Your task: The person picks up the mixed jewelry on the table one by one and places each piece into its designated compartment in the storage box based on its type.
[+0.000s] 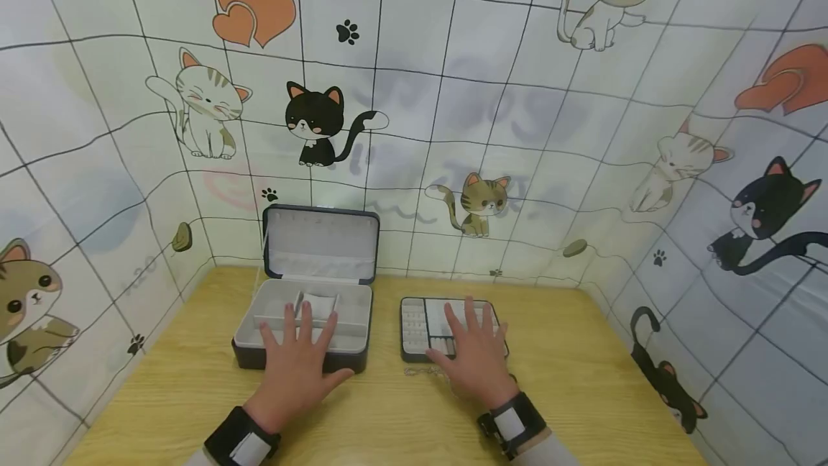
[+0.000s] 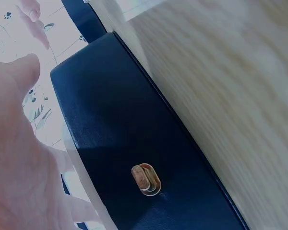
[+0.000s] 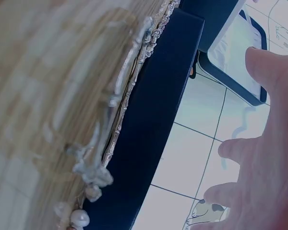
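My left hand (image 1: 299,362), fingers spread, hovers over the front of a dark blue jewelry box (image 1: 249,358) whose lid (image 1: 321,243) stands raised. Inside, the light lining has compartments and a small white cushion (image 1: 319,306). A gold clasp (image 2: 146,179) shows on the box front in the left wrist view. To the right, my right hand (image 1: 480,362) is spread over a shallow jewelry tray (image 1: 414,356) with ring rolls and compartments, partly hidden by the fingers. Along the tray's near side lies sparkling jewelry (image 3: 127,96) with pearls (image 3: 80,218). Neither hand holds anything.
Both boxes stand on a wood-grain table (image 1: 543,365). A white cloth (image 1: 414,92) with cat prints and grid lines hangs around the back and sides. Black straps with devices (image 1: 511,423) are on both wrists.
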`<state>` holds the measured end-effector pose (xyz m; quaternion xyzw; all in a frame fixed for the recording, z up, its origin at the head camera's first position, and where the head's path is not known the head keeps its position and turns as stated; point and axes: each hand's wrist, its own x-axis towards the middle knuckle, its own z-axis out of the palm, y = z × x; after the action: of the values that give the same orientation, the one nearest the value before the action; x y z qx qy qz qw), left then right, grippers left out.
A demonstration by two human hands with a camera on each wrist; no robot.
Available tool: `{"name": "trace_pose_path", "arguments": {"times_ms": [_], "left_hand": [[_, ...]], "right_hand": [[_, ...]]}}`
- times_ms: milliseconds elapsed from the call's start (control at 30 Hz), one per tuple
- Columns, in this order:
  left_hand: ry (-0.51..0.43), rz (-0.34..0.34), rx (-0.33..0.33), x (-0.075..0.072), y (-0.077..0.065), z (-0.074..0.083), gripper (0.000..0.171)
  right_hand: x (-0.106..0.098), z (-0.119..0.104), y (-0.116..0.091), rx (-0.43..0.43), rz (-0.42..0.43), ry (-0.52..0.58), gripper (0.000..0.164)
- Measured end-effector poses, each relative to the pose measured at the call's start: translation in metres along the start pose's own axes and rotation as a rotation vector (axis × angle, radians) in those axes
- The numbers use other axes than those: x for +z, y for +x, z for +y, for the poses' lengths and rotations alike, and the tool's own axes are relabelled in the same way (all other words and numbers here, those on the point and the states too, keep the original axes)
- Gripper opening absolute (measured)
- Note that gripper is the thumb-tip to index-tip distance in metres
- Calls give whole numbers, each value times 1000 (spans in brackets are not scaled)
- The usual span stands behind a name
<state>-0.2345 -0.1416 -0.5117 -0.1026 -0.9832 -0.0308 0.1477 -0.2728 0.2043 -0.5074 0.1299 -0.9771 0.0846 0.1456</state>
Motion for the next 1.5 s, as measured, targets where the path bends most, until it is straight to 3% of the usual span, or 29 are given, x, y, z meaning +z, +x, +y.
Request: {"name": "trace_pose_path", "arguments": {"times_ms": [167, 467, 633, 867, 1133, 1267, 1500], "left_hand": [[7, 33, 30, 2, 2, 6, 105], [-79, 36, 65, 7, 10, 37, 100], [-74, 92, 93, 7, 12, 47, 97], [-50, 103, 135, 7, 15, 63, 98], [9, 68, 175, 10, 17, 84, 93], [23, 96, 230, 9, 17, 93, 86], [5, 146, 299, 3, 16, 102, 75]], "right_hand": [[3, 6, 3, 5, 5, 11, 92], [3, 10, 4, -14, 23, -13, 93], [0, 6, 5, -26, 21, 23, 94], [0, 8, 5, -27, 33, 3, 92], [-2, 9, 4, -36, 11, 121, 73], [-1, 12, 0, -30, 22, 141, 62], [-2, 16, -8, -51, 60, 185, 59]]}}
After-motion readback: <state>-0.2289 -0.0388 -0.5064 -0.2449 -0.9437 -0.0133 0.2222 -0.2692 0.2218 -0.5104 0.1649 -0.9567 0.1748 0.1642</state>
